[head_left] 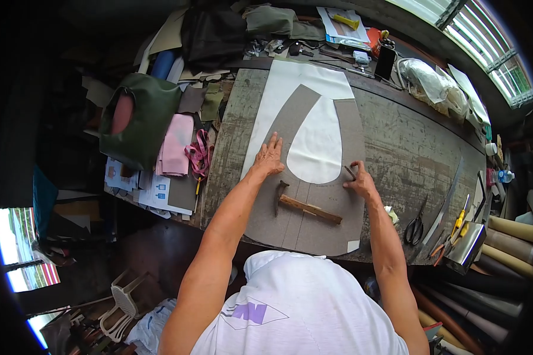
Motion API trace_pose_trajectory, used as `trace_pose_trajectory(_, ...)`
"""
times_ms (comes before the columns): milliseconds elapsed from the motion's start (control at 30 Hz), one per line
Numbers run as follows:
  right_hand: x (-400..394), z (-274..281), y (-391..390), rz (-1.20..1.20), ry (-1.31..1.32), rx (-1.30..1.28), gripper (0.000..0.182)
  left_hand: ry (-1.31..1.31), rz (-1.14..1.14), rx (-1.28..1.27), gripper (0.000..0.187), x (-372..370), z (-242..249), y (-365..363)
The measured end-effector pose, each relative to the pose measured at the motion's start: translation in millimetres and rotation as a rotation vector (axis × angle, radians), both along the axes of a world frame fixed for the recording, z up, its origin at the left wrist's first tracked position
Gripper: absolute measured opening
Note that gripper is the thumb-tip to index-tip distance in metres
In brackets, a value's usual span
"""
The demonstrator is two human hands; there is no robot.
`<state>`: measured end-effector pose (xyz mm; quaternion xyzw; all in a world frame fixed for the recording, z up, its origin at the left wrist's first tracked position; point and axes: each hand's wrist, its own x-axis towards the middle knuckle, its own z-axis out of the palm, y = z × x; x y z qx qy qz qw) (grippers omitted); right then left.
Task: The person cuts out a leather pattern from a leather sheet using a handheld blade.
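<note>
A grey cardboard pattern (286, 124) with a large rounded cut-out lies flat on a white sheet of material (314, 148). The sheet shows through the cut-out and past the pattern's top and left edges. My left hand (269, 156) presses on the pattern's left arm with fingers stretched out. At the pattern's right edge, my right hand (361, 182) is closed round a slim pen-like tool (350, 172); its tip is too small to make out. A hammer (311, 210) with a wooden handle rests across the lower pattern, between my forearms.
On the worn wooden table (397, 148), scissors (416, 228), a long metal blade or ruler (450, 198) and a yellow-handled screwdriver (459, 220) lie to the right. A dark green bag (145, 127) and pink material (175, 145) are left. Material rolls (512, 248) are stacked at right.
</note>
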<state>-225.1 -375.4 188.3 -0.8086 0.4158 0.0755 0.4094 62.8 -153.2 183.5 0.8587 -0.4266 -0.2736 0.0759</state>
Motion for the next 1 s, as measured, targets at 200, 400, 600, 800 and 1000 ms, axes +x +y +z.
trace_pose_trajectory(200,0,-3,-1,-0.005,-0.039,-0.018,0.082,-0.019,-0.006,0.068,0.103,-1,2,-7)
trace_pose_trajectory(400,0,12,3,-0.038,-0.016,0.021,0.078,-0.036,0.004,0.074,0.102,-6,11,-9)
trace_pose_trajectory(600,-8,15,5,-0.081,-0.144,0.043,0.049,-0.149,-0.039,-0.024,0.08,1,10,-16)
trace_pose_trajectory(800,21,50,-42,-0.454,-0.539,0.118,0.046,-0.339,-0.1,-0.363,0.037,28,-17,-77)
trace_pose_trajectory(1000,111,90,-105,-0.288,-0.52,0.269,0.06,-0.435,-0.032,-0.572,0.036,73,-23,-172)
